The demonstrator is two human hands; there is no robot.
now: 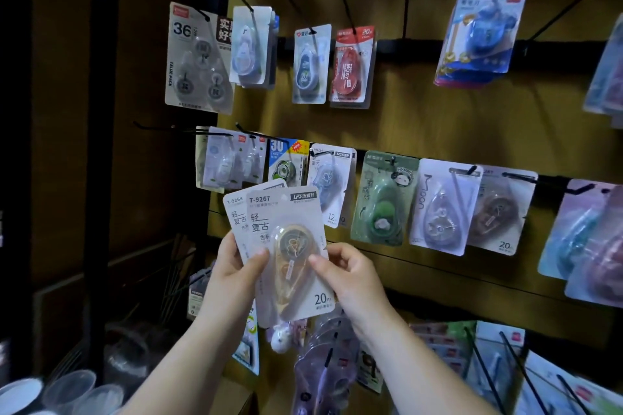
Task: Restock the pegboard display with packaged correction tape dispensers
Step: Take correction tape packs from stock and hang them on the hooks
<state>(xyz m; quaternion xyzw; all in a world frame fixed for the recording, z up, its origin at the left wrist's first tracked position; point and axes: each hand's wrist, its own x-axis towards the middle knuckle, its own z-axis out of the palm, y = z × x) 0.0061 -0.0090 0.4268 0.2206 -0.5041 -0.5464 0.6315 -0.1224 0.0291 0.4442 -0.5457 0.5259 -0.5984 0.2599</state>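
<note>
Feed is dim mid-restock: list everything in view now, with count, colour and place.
White-card correction tape packs: two showing, front dispenser tan, centre, in both hands.
Three-dispenser value pack: one, grey, upper row far left.
Red-dispenser pack: one, red, upper row middle.
Blue-dispenser packs: stack, blue, upper right.
Green-dispenser pack: one, green, middle row.
Brown-dispenser pack: one, brown, middle row right.
Other hanging packs: many, mostly pale, all rows.
Plastic cups: at least three, clear, bottom left.
Display board: one, brown, behind the packs.
Left hand: grips the packs' left edge.
Right hand: pinches the front pack's right edge.
</note>
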